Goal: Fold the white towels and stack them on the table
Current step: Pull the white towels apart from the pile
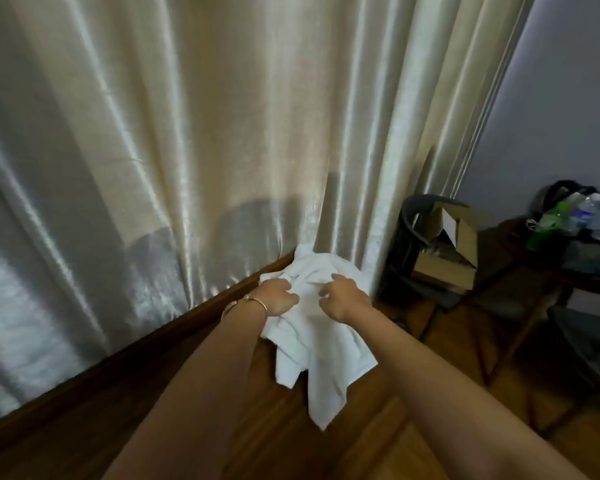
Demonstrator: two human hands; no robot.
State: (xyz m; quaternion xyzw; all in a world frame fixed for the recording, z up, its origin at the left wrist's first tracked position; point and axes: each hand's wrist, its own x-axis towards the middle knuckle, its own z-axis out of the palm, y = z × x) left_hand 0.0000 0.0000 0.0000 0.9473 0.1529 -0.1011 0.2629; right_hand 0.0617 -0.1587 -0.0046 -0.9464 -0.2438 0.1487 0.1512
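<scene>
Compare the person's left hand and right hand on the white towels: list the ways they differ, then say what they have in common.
The left hand has a thin bracelet at its wrist; the right hand has a bare wrist. The left hand bunches cloth at the left edge of the white towels; the right hand pinches cloth near the middle of the pile. Both have curled fingers gripping the crumpled, unfolded towels, which lie on the wooden table by the curtain.

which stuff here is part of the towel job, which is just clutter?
Job: white towel, gripped by left hand and right hand; wooden table.

Clutter: curtain, cardboard box, dark chair, plastic bottles on side table.
</scene>
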